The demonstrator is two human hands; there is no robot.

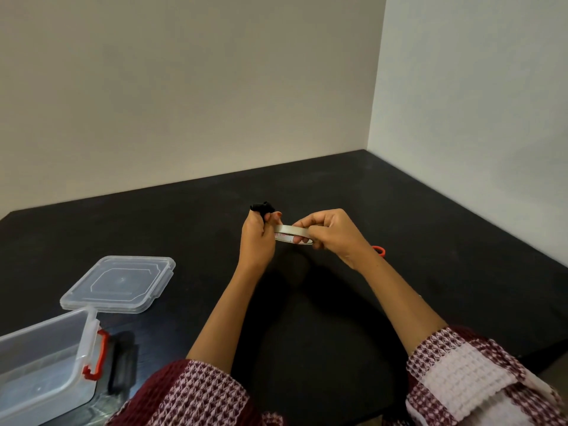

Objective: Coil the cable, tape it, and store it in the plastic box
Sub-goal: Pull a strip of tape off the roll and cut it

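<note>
Far to the left, a clear plastic box (pixel 46 326) stands open on the matte black table (pixel 430 226), a red latch (pixel 96 355) hinged on its near end. Just behind it lies the lid (pixel 120 282), flat, translucent and squarish with clipped corners. Near the middle, the left hand (pixel 256 238) is raised above the table with its fingers curled round the cable (pixel 262 207), a small black bundle poking out at the fingertips. Beside it, the right hand (pixel 332 235) pinches the tape (pixel 292 233), a thin, glossy pale ring held almost edge-on between the two hands. A red loop (pixel 379 250) shows behind the right wrist. Both forearms come out of waffle-knit maroon and white sleeves (pixel 196 392).
</note>
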